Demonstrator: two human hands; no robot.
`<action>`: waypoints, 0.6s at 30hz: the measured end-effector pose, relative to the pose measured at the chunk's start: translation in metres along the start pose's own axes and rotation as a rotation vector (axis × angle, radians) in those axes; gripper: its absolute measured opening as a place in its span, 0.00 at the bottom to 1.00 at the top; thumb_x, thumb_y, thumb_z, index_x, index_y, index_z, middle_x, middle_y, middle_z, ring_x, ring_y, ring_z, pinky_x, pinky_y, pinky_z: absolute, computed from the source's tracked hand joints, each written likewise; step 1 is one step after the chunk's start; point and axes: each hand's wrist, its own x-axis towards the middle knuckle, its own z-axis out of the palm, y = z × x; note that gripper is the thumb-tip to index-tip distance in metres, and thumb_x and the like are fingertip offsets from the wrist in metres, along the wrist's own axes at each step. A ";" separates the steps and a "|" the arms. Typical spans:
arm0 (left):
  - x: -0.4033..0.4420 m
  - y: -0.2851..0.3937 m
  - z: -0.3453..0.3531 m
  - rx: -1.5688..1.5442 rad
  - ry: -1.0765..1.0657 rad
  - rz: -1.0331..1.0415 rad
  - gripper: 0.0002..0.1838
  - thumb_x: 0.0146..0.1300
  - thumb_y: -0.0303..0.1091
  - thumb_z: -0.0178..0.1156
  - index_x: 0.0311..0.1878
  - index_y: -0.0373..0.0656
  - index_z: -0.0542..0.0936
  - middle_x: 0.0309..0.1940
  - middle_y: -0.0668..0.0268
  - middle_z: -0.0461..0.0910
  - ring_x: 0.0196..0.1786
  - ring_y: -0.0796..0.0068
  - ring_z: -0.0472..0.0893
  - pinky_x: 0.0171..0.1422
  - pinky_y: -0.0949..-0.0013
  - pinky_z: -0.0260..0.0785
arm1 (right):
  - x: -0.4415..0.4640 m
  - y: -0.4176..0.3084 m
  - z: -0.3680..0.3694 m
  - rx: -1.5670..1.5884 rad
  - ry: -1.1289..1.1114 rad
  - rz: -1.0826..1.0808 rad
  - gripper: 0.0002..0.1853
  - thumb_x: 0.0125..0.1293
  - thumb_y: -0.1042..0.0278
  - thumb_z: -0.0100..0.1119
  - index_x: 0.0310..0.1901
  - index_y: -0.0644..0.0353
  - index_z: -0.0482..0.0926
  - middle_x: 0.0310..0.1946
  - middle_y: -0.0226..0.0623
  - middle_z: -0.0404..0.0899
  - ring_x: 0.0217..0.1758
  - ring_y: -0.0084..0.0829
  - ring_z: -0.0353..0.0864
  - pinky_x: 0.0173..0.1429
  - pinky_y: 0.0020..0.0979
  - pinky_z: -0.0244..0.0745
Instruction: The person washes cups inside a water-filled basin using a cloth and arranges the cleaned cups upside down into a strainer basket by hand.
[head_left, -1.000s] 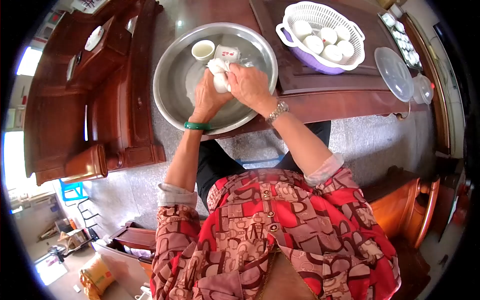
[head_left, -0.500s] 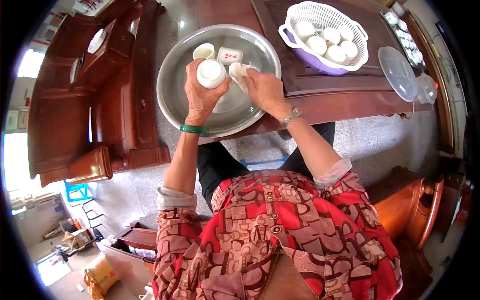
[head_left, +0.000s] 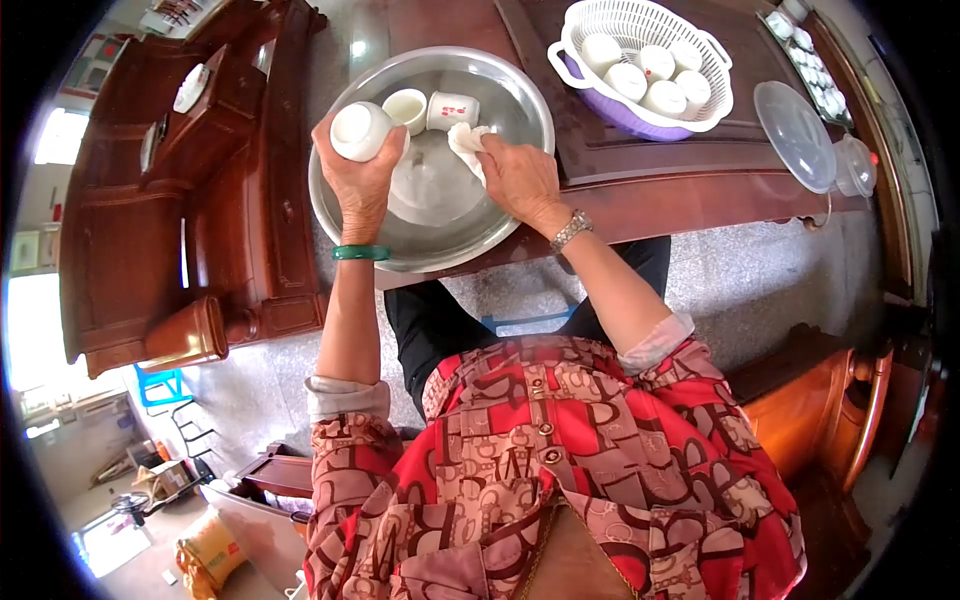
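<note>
My left hand point(head_left: 358, 185) grips a white cup point(head_left: 361, 132) over the left side of a wide metal basin point(head_left: 455, 250); the cup's round base faces up. Pinched in my right hand point(head_left: 520, 182) is a crumpled white cloth point(head_left: 467, 145), held over the right part of the basin. Two more cups are inside the basin near its far side: one point(head_left: 406, 108) shows its open mouth, and the other point(head_left: 453, 111), with red marks, lies on its side. Water in the basin looks shallow.
A white basket point(head_left: 722, 88) with several white cups stands in a purple basin point(head_left: 625, 122) on the dark table. Further right are a clear lid point(head_left: 795, 137), a clear container point(head_left: 853, 173) and a tray point(head_left: 835, 112) of small white items. Wooden seating point(head_left: 130, 240) is at left.
From held together over the basin, my hands have parted. My left hand has moved left with the cup, now base up; my right hand has shifted right with the cloth.
</note>
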 end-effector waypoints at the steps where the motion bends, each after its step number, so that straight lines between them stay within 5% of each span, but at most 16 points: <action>1: 0.000 -0.001 -0.001 0.001 -0.001 0.001 0.35 0.44 0.35 0.73 0.54 0.38 0.64 0.44 0.61 0.71 0.45 0.72 0.75 0.50 0.68 0.71 | 0.000 0.001 0.001 0.001 0.004 -0.007 0.07 0.62 0.64 0.52 0.38 0.55 0.76 0.22 0.45 0.78 0.26 0.48 0.78 0.30 0.45 0.72; 18: -0.011 0.001 0.003 -0.125 0.001 -0.165 0.35 0.41 0.37 0.74 0.51 0.39 0.67 0.43 0.62 0.70 0.45 0.72 0.74 0.51 0.67 0.69 | 0.000 0.003 0.001 0.019 -0.016 -0.001 0.09 0.62 0.63 0.52 0.40 0.56 0.77 0.23 0.46 0.79 0.26 0.48 0.78 0.32 0.44 0.73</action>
